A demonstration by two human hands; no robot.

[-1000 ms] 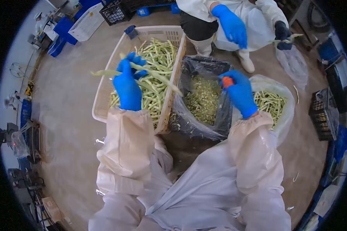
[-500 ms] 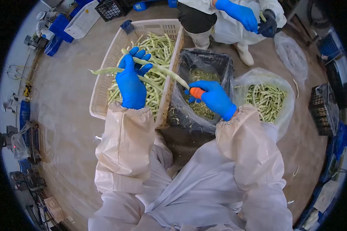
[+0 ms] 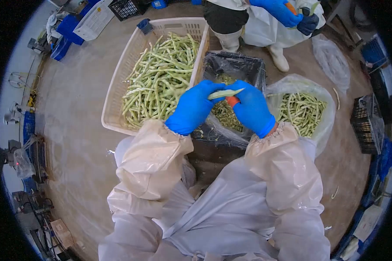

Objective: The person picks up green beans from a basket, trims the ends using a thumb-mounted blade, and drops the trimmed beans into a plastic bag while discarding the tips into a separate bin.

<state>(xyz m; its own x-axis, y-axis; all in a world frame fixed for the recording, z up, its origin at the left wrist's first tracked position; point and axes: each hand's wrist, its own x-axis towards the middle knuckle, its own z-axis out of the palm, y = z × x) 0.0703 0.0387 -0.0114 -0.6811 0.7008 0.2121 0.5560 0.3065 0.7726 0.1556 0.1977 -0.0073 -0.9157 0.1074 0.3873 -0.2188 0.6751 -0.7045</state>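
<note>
My left hand (image 3: 191,106), in a blue glove, pinches a pale green bean pod (image 3: 225,93) that points right across the black-lined bin (image 3: 209,65). My right hand (image 3: 255,111), gloved in blue too, is closed around a small orange-handled knife (image 3: 233,101), whose blade is hidden. The two hands nearly meet at the pod, above the green trimmings (image 3: 225,114) in the bin. Left of them is a pale plastic crate (image 3: 117,93) heaped with bean pods (image 3: 161,78). To the right, a clear plastic bag (image 3: 326,126) holds more pods (image 3: 302,113).
Across from me a co-worker stands in white boots (image 3: 278,58), holding a pod and an orange-handled tool in gloved hands (image 3: 292,17). An empty-looking plastic bag (image 3: 331,61) lies on the floor (image 3: 78,130). A black crate (image 3: 366,124) stands at the right.
My left hand has moved right and down from over the crate to the bin, bringing its pod to my right hand. The co-worker's hands have shifted upward.
</note>
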